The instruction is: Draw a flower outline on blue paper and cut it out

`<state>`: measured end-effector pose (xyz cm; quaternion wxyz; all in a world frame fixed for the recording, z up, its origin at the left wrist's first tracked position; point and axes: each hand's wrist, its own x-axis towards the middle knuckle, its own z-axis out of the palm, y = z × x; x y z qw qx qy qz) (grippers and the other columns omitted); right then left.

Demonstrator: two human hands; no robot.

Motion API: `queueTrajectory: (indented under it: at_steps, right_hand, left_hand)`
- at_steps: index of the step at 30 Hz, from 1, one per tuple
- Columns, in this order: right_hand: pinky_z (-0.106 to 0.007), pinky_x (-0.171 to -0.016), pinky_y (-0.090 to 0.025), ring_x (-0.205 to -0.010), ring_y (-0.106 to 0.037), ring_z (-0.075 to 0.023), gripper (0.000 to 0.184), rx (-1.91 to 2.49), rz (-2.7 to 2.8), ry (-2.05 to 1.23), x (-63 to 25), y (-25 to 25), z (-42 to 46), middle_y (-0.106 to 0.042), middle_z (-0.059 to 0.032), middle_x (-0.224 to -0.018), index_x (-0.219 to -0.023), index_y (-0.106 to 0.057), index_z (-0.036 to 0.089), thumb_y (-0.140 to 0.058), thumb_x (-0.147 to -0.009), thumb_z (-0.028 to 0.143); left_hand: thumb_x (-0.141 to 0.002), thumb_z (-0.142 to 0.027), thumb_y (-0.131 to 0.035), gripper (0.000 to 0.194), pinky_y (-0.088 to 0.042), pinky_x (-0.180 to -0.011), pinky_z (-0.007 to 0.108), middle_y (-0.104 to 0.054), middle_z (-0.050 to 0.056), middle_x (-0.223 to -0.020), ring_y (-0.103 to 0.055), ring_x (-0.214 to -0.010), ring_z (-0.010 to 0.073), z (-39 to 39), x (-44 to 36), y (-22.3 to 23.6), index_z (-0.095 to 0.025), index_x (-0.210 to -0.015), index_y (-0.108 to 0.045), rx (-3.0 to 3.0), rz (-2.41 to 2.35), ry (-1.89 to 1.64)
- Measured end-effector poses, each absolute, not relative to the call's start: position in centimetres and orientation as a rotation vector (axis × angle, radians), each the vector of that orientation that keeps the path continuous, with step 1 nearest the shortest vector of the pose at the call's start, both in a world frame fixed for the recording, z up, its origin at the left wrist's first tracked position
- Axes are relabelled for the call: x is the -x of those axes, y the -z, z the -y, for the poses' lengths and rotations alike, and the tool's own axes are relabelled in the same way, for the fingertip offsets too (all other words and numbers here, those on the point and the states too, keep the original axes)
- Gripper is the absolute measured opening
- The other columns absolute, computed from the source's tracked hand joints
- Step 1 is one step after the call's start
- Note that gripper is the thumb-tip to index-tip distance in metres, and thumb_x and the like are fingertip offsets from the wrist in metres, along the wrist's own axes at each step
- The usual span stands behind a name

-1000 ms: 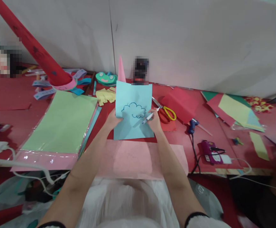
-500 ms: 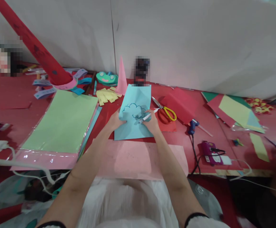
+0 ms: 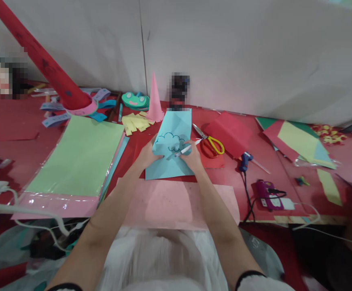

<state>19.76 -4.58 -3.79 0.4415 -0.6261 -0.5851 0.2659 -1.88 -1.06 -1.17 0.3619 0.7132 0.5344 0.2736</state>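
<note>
A light blue sheet of paper [image 3: 176,122] with a dark cloud outline drawn across its middle is held in front of me. My left hand [image 3: 150,154] is closed on its left edge, thumb on top. Against its right edge is my right hand [image 3: 193,157], which also grips a white marker [image 3: 185,150] whose tip points left over the sheet. The sheet bends between both hands. Nearest to my right hand lie scissors [image 3: 209,143] with yellow and red handles. Under my forearms is a pink sheet [image 3: 168,204].
Left is a pack of green paper [image 3: 79,157]; behind it, a tall red cone [image 3: 53,74]. A pink cone [image 3: 154,103] stands by yellow paper strips [image 3: 135,122]. To the right are red sheets [image 3: 229,133], a blue glue gun [image 3: 245,161] and a purple power socket [image 3: 268,196] with cables.
The blue sheet buckles a little more between my hands, and the marker has shifted slightly left with my right hand. The other things stay as they were.
</note>
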Motion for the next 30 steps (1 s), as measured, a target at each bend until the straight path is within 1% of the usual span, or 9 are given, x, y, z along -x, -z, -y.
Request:
queueTrajectory:
  at_steps: [3,6,8,10,14,16,20,25,30]
  right_hand:
    - [-0.042,-0.093,-0.045,-0.105,-0.056,-0.0246,0.049,1.567,1.451,-0.652,-19.7,3.7,4.6,-0.06,-0.0064,-0.114,-0.104,-0.053,0.024,-0.075,-0.062,0.037]
    - [-0.038,-0.088,-0.047,-0.095,-0.057,-0.0215,0.048,1.553,1.42,-0.63,-19.6,3.7,4.7,-0.06,-0.0043,-0.107,-0.1,-0.052,0.025,-0.076,-0.061,0.038]
    - [-0.035,-0.08,-0.048,-0.081,-0.055,-0.0174,0.042,1.555,1.336,-0.626,-19.6,3.7,4.7,-0.059,-0.001,-0.093,-0.094,-0.051,0.024,-0.075,-0.063,0.038]
    - [-0.031,-0.072,-0.048,-0.068,-0.049,-0.0136,0.035,1.556,1.211,-0.6,-19.9,3.8,4.6,-0.052,0.003,-0.077,-0.085,-0.046,0.024,-0.071,-0.067,0.04]
    - [-0.029,-0.071,-0.049,-0.065,-0.042,-0.0106,0.034,1.441,1.06,-0.512,-20.6,4.0,4.0,-0.041,0.0046,-0.072,-0.073,-0.035,0.024,-0.067,-0.072,0.035]
    - [-0.03,-0.074,-0.05,-0.068,-0.041,-0.0108,0.033,1.407,1.032,-0.536,-20.9,4.1,3.7,-0.04,0.0041,-0.073,-0.071,-0.033,0.024,-0.065,-0.075,0.032]
    - [-0.032,-0.075,-0.049,-0.068,-0.039,-0.0117,0.031,1.426,1.004,-0.571,-21.3,3.9,3.3,-0.038,0.0039,-0.069,-0.069,-0.034,0.023,-0.063,-0.079,0.03]
    - [-0.033,-0.069,-0.046,-0.062,-0.039,-0.0113,0.036,1.398,1.03,-0.464,-22.5,3.5,3.6,-0.038,0.0051,-0.064,-0.063,-0.039,0.022,-0.073,-0.07,0.035]
    - [-0.029,-0.062,-0.043,-0.058,-0.042,-0.0109,0.045,1.368,1.058,-0.394,-23.7,2.6,4.4,-0.037,0.0073,-0.06,-0.063,-0.038,0.022,-0.078,-0.065,0.044]
  left_hand:
    - [-0.063,-0.018,-0.077,0.081,-0.044,-0.1,0.041,-0.058,0.005,-0.134,-0.055,-0.121,0.0307,1.1,1.8,1.2,-0.026,-0.138,-0.046,-1.831,-1.354,-0.722]
    - [-0.065,-0.013,-0.073,0.074,-0.046,-0.099,0.041,-0.061,0.005,-0.129,-0.058,-0.117,0.0295,1.1,1.9,1.3,-0.024,-0.134,-0.05,-1.773,-1.381,-0.742]
    - [-0.067,-0.013,-0.07,0.064,-0.048,-0.096,0.04,-0.066,0.006,-0.122,-0.061,-0.113,0.0289,1.0,1.9,1.3,-0.022,-0.129,-0.055,-1.698,-1.44,-0.774]
    - [-0.07,-0.015,-0.069,0.05,-0.051,-0.092,0.039,-0.07,0.006,-0.112,-0.064,-0.108,0.0287,0.8,2.0,1.4,-0.02,-0.118,-0.061,-1.599,-1.492,-0.825]
    - [-0.069,-0.024,-0.073,0.021,-0.055,-0.08,0.037,-0.074,0.006,-0.087,-0.069,-0.093,0.029,0.5,2.0,0.9,-0.017,-0.089,-0.07,-1.367,-1.565,-0.885]
    - [-0.068,-0.027,-0.075,0.02,-0.056,-0.077,0.036,-0.074,0.006,-0.084,-0.07,-0.089,0.0282,0.5,2.0,0.5,-0.016,-0.084,-0.07,-1.29,-1.584,-0.905]
    - [-0.066,-0.032,-0.076,0.027,-0.055,-0.074,0.032,-0.074,0.005,-0.086,-0.069,-0.089,0.0256,0.3,2.3,0.4,-0.018,-0.089,-0.071,-1.246,-1.582,-0.968]
    - [-0.066,-0.04,-0.071,0.025,-0.049,-0.062,0.024,-0.068,0.0,-0.067,-0.065,-0.072,0.0193,0.4,2.7,1.1,-0.017,-0.075,-0.07,-1.288,-1.512,-1.117]
    - [-0.065,-0.041,-0.07,0.024,-0.044,-0.058,0.021,-0.065,-0.002,-0.066,-0.057,-0.063,0.0129,1.1,3.0,0.7,-0.018,-0.072,-0.07,-1.389,-1.491,-1.363]
